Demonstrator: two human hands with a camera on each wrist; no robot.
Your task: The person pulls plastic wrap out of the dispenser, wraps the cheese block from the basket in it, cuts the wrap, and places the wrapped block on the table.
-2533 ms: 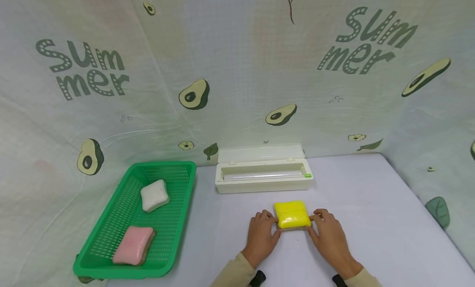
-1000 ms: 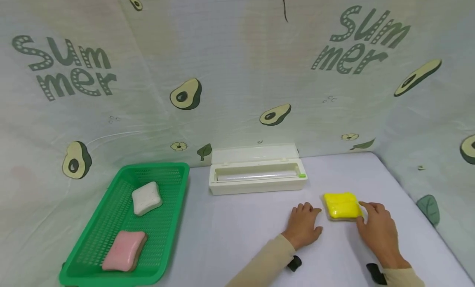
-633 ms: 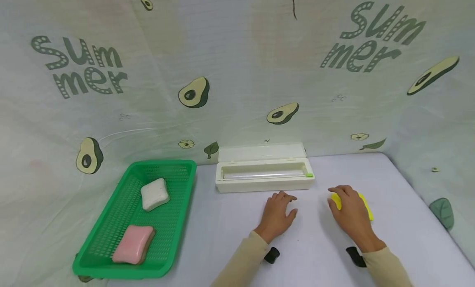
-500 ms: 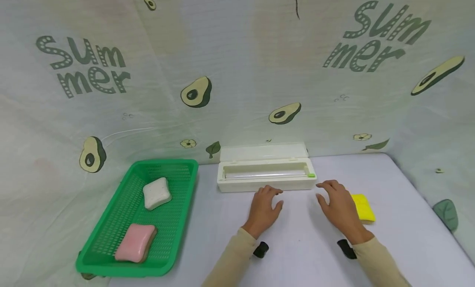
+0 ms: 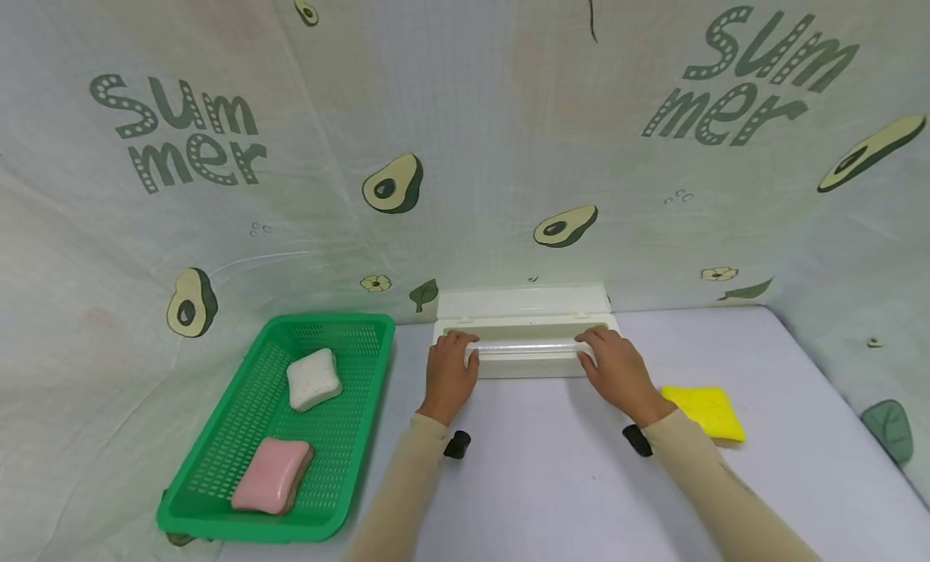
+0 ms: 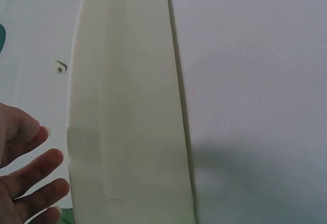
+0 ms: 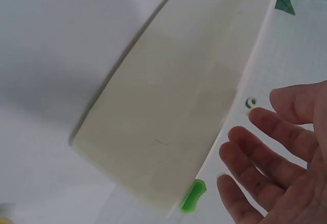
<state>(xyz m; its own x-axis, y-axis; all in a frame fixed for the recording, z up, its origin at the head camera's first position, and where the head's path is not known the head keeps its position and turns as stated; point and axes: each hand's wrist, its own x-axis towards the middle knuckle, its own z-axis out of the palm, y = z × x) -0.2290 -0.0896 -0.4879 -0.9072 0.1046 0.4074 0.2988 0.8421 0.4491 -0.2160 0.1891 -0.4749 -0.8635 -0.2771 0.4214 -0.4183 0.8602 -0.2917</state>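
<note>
A white cling film dispenser (image 5: 534,366) stands against the back wall with its lid (image 5: 523,301) raised and a clear film roll (image 5: 526,346) inside. My left hand (image 5: 448,374) is over its left end, thumb and fingers apart; in the left wrist view the fingers (image 6: 43,193) are loosely bent beside the long edge. Over the right end reaches my right hand (image 5: 617,368), its fingers (image 7: 255,175) spread and slightly bent near the green slider (image 7: 193,196). A yellow sponge-like block (image 5: 708,413) lies on the table by the right forearm, partly behind the sleeve.
A green plastic basket (image 5: 356,465) stands at the left, holding a white block (image 5: 314,379) and a pink block (image 5: 272,475). A white cloth covers the table (image 5: 530,481). The printed curtain (image 5: 465,142) rises right behind the dispenser.
The yellow block was shifted to the right and let go. Both hands then moved left and forward to the dispenser, now over its two ends.
</note>
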